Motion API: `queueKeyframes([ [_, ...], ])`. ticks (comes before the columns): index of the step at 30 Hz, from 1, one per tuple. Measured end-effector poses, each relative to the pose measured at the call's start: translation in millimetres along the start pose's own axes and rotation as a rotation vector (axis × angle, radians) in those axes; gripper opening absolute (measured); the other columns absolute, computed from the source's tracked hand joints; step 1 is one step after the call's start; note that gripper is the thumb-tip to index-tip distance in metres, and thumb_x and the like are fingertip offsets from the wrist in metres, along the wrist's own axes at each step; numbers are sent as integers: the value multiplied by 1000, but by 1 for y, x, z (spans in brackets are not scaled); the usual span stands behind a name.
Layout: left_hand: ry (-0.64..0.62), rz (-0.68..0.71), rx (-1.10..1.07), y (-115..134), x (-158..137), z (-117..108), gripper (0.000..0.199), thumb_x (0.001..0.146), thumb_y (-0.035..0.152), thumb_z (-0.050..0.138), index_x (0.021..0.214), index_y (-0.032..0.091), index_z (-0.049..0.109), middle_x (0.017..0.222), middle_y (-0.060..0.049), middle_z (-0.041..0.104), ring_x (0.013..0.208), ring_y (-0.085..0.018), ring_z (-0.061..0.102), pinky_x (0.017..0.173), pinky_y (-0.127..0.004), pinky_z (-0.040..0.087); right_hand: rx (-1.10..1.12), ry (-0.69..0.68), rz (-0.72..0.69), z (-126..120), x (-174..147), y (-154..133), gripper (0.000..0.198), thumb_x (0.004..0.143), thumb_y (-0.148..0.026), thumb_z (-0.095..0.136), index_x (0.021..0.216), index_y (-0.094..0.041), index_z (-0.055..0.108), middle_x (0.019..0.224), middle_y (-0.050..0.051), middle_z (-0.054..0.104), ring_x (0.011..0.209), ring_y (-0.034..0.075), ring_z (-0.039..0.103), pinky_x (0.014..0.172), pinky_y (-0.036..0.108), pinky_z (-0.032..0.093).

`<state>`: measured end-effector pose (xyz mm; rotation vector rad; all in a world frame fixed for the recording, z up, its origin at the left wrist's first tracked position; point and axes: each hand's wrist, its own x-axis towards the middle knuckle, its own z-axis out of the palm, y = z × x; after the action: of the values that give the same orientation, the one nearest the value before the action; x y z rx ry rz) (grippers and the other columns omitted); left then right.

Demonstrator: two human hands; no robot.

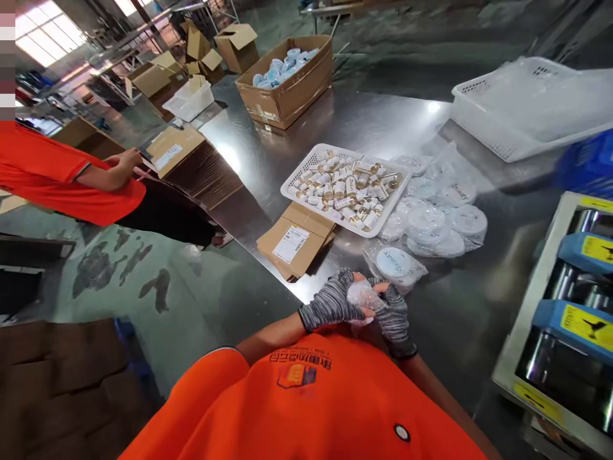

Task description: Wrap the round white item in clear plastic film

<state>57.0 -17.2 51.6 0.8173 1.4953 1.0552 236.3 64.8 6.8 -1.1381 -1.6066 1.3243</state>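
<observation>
My left hand and my right hand, both in grey striped fingerless gloves, close together around a small clear plastic bag just above my orange shirt at the near edge of the steel table. What the bag holds is hard to make out. Right beyond my hands lies a round white lid in plastic wrap. Farther on, a white basket holds several small white-and-gold bottles, with a pile of bagged white lids to its right.
Flat cardboard pieces with a label lie left of the basket. An open box of pale blue items stands at the far side. A large white basket sits far right, a machine with blue parts near right. A person in orange stands left by stacked cartons.
</observation>
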Motion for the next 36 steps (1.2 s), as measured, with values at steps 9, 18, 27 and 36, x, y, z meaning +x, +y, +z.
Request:
queueKeyframes([
  [9, -14, 44, -249, -1, 4, -23, 71, 71, 74, 112, 113, 22, 89, 110, -9, 93, 95, -26, 80, 92, -40, 67, 77, -90, 8, 2, 1, -9, 36, 97, -64, 78, 94, -28, 83, 93, 8, 89, 83, 28, 79, 83, 43, 69],
  [18, 33, 4, -170, 15, 0, -24, 67, 74, 85, 104, 96, 23, 88, 106, -17, 93, 102, -36, 84, 100, -48, 68, 171, -124, 71, 10, -6, -15, 49, 101, -74, 78, 89, -27, 81, 91, 8, 86, 84, 26, 75, 87, 42, 65],
  [27, -21, -81, -152, 32, -1, -23, 53, 77, 73, 106, 87, 25, 85, 81, -7, 84, 98, -35, 83, 86, -40, 64, 215, -96, 181, 19, -5, -22, 64, 97, -87, 77, 76, -28, 63, 73, 2, 70, 71, 20, 58, 70, 36, 53],
  [36, -27, -127, -135, 48, 1, -26, 56, 71, 74, 105, 78, 25, 79, 82, -12, 84, 106, -37, 82, 73, -36, 56, 175, -279, 74, 4, 3, -27, 38, 91, -64, 79, 91, -27, 72, 88, 4, 78, 82, 24, 68, 82, 39, 58],
])
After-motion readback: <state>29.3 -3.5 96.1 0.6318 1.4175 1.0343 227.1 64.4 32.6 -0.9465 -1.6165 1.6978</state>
